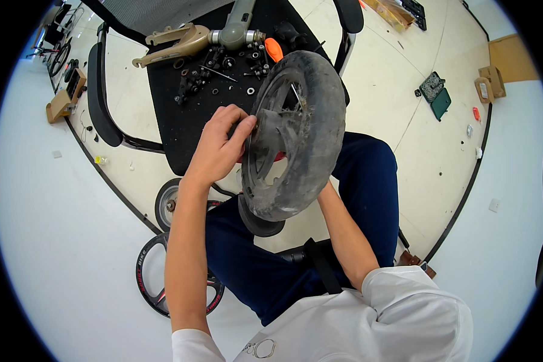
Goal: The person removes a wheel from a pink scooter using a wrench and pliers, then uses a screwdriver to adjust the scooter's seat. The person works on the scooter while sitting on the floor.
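A small scooter-type wheel (329, 114) with a dusty dark tyre and grey spokes is held up in front of me, tilted nearly on edge. My left hand (218, 145) is at its left side, thumb and fingers bent together against the wheel; whatever lies between the fingertips is too small to make out. My right forearm (347, 232) rises behind the wheel's lower right, and the tyre hides my right hand. Beyond the wheel, a black chair seat (181, 136) bears a tan metal fork (178, 45), a grey-green tube joint (234, 33), an orange-handled tool (274, 49), and several bolts and nuts.
Chair armrests (102, 96) flank the seat. More wheels (143, 289) lie on the floor by my left leg. To the right sit an open green case (435, 96) and a cardboard box (492, 80). Another open box (59, 105) is at the left wall.
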Demonstrator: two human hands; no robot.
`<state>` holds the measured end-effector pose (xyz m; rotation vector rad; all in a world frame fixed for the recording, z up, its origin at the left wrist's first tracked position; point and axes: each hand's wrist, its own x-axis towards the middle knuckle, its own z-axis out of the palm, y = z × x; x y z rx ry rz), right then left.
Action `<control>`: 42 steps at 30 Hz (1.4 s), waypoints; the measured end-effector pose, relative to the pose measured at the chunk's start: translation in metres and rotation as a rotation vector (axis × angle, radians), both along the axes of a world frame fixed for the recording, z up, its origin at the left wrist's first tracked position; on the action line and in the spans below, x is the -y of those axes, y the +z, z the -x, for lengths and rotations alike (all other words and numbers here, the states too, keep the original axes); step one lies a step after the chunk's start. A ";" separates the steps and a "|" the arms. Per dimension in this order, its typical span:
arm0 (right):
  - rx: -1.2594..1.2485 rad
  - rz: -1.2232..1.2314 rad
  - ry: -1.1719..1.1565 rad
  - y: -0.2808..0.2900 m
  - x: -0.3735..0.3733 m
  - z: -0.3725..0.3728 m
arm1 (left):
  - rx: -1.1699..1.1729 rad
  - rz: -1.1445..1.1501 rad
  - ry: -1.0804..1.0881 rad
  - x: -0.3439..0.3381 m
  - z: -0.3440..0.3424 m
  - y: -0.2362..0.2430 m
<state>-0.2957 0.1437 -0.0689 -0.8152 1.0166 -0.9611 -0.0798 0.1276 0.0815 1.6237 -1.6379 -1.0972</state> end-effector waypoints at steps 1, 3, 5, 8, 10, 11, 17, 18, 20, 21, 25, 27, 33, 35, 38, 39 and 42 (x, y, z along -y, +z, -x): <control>-0.023 0.003 -0.013 -0.001 0.000 0.000 | -0.087 -0.049 0.045 0.000 0.002 0.001; -0.068 0.009 -0.038 -0.003 0.001 0.001 | -0.261 -0.148 0.136 -0.003 0.007 0.006; -0.115 0.021 -0.022 -0.005 0.002 0.001 | -0.207 -0.075 0.077 -0.004 0.010 0.012; -0.134 0.045 -0.008 0.000 0.003 0.001 | -0.061 0.010 0.030 -0.002 0.005 0.004; -0.115 0.062 -0.016 0.007 0.004 0.000 | -0.005 0.066 0.035 -0.002 0.002 -0.001; -0.099 0.069 -0.027 0.010 0.003 -0.001 | -0.007 0.098 0.049 -0.003 0.003 0.000; -0.119 0.020 -0.003 0.007 0.003 0.001 | -0.061 0.050 0.062 -0.002 0.011 0.018; -0.133 0.001 0.004 0.006 0.004 0.002 | -0.149 -0.136 0.124 -0.002 0.014 0.024; -0.108 0.008 0.008 0.008 0.003 -0.001 | 0.081 0.052 0.034 0.001 0.005 0.016; -0.096 0.012 0.010 0.009 0.002 -0.003 | 0.196 0.145 -0.012 0.002 0.002 0.013; -0.050 0.018 -0.022 0.006 0.002 -0.002 | 0.100 0.242 0.033 0.001 0.006 0.011; -0.072 0.021 -0.012 0.006 0.003 -0.001 | -0.084 0.102 0.059 -0.002 0.006 0.012; -0.056 0.038 -0.019 0.005 0.003 -0.003 | 0.135 0.166 0.047 0.004 -0.001 0.008; -0.042 0.057 -0.015 0.004 0.003 0.001 | 0.013 0.152 0.053 0.000 0.005 0.015; -0.054 0.015 -0.026 -0.002 0.004 0.001 | 0.008 0.167 0.041 0.002 0.002 0.013; -0.063 -0.011 -0.032 -0.003 0.004 0.000 | 0.036 0.178 0.033 0.004 0.001 0.012; -0.088 0.039 -0.009 0.002 0.003 0.000 | 0.058 0.066 0.177 0.004 0.002 0.011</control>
